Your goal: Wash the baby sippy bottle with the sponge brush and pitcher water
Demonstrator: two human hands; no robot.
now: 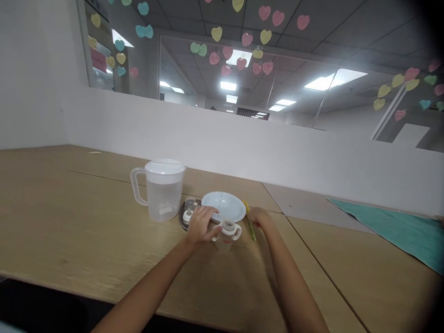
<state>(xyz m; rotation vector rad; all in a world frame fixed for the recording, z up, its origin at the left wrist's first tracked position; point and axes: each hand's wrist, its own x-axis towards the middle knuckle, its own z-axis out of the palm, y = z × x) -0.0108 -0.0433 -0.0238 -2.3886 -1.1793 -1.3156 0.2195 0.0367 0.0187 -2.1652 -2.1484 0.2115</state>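
Observation:
A clear baby bottle with two white side handles and no cap stands upright on the table. My left hand is open beside it, thumb reaching to the bottle's left handle and fingers stretched over the near edge of a pale blue bowl. To the right of the bowl, my right hand has its fingers bent in against a slim yellow-and-green stick. A white-ringed bottle top with a teat and a clear dome cap rest on a dark round tray, partly behind my left hand.
A large translucent lidded jug stands left of the tray, handle facing left. A green cloth lies at the right. Near the wall at far left is a small flat pale piece. The wooden table has seams between its panels.

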